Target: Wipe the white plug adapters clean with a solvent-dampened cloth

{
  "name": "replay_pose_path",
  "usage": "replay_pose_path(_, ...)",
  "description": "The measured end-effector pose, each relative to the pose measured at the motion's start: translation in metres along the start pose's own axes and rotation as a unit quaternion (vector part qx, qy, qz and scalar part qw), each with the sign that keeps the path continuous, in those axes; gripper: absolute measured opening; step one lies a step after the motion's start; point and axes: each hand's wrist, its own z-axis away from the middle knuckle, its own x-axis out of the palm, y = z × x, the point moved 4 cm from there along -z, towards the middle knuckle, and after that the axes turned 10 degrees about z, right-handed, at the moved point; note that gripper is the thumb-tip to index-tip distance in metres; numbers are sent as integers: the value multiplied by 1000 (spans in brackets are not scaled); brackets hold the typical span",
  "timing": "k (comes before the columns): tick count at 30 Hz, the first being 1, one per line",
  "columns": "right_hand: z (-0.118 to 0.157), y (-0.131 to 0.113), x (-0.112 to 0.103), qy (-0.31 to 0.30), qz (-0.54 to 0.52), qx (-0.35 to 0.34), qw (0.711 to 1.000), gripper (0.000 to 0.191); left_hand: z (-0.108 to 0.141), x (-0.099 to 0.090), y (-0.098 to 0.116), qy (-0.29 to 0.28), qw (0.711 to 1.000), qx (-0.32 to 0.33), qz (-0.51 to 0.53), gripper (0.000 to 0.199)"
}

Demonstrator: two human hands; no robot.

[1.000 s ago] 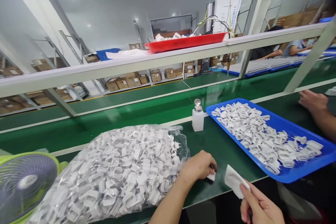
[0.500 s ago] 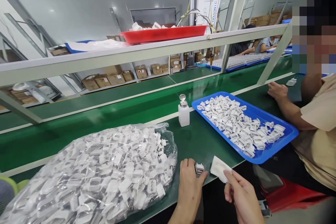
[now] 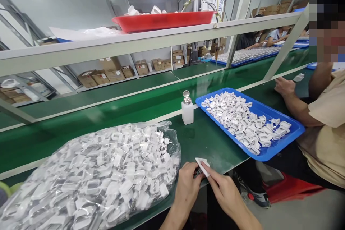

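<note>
At the bench edge, my left hand (image 3: 186, 184) is closed around a small white plug housing, now nearly all hidden by my fingers and the cloth. A folded white cloth (image 3: 202, 166) is pinched in my right hand (image 3: 225, 191), held against the top of the housing. Both hands meet there. To their left lies a clear plastic bag (image 3: 176, 147) full of white plug housings (image 3: 129, 172). A white pump bottle (image 3: 188, 113) with a metal top stands upright beyond my hands.
A blue tray (image 3: 298, 129) of loose white housings sits to the right, beside a seated co-worker (image 3: 326, 115). Above the green bench (image 3: 205, 147) runs a shelf rail (image 3: 151, 46) carrying a red tray (image 3: 167, 21). Cardboard boxes (image 3: 114, 74) stand on shelving behind.
My right hand has moved left with the cloth and brought it onto the housing in my left hand. The view has shifted slightly.
</note>
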Motion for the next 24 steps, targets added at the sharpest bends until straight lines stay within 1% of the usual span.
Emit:
replay_pose_path(3, -12, 0, -2, -10, 0, 2, 1000, 46, -1, -1, -1, 0, 1000, 7, 5, 15)
replay_pose_path(5, -10, 1, -2, -17, 0, 2, 1000, 46, -1, -1, -2, 2, 1000, 8, 12, 14)
replay_pose_path(11, 20, 7, -1, -15, -3, 11, 1000, 54, -2, -3, -6, 11, 998, -8, 60, 12)
replay_pose_path(14, 26, 16, -8, 38, -34, 57, 997, 55, -2, -3, -9, 28, 994, -32, 100, 17)
replay_pose_path(17, 27, 21, -16, 105, -69, 130, 984, 61, 3, -2, -1, 40, 985, -66, 156, 19)
replay_pose_path(19, 28, 15, -19, 123, -140, 164, 969, 63, 11, -2, 14, 56, 964, -96, 242, 28)
replay_pose_path(20, 29, 9, -19, 127, -196, 177, 956, 62, 15, -2, 23, 65, 946, -110, 299, 32)
replay_pose_path(22, 33, -11, -20, 119, -318, 194, 920, 59, 23, -3, 43, 82, 902, -127, 405, 35)
replay_pose_path(23, 35, -22, -21, 111, -358, 201, 905, 57, 26, -3, 53, 87, 886, -129, 438, 34)
replay_pose_path(24, 37, -33, -22, 105, -382, 206, 895, 56, 28, -4, 63, 91, 880, -124, 449, 34)
